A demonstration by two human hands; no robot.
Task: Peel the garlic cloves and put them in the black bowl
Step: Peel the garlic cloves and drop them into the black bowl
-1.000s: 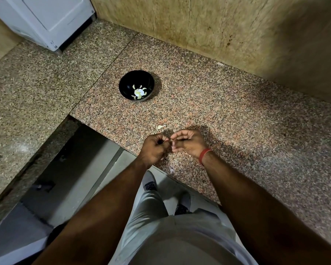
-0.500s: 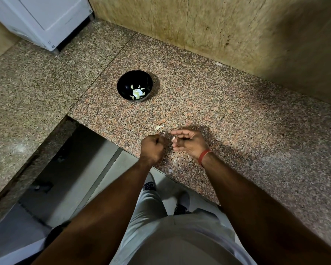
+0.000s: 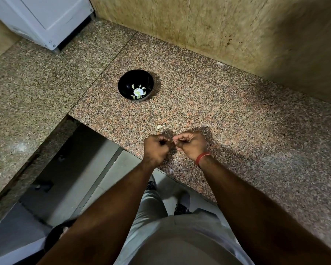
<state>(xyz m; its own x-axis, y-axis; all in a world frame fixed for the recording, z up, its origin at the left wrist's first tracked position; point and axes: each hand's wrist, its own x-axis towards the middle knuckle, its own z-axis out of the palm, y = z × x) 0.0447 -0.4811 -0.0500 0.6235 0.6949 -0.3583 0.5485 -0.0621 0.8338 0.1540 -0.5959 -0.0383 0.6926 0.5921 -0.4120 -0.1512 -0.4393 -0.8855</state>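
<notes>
both fists nearer now, garlic clove between left grip and pinching right grip

Speckled granite counter: open surface between the near edge and the round black bowl at far left. One pale garlic-skin scrap lies on that line, near the edge. Right half of the counter open. Tan stone back wall bounds the far side; white appliance blocks the far-left corner.

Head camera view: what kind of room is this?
Probably a home kitchen: a speckled granite counter, a white appliance in the corner, and a black bowl holding peeled garlic.
</notes>
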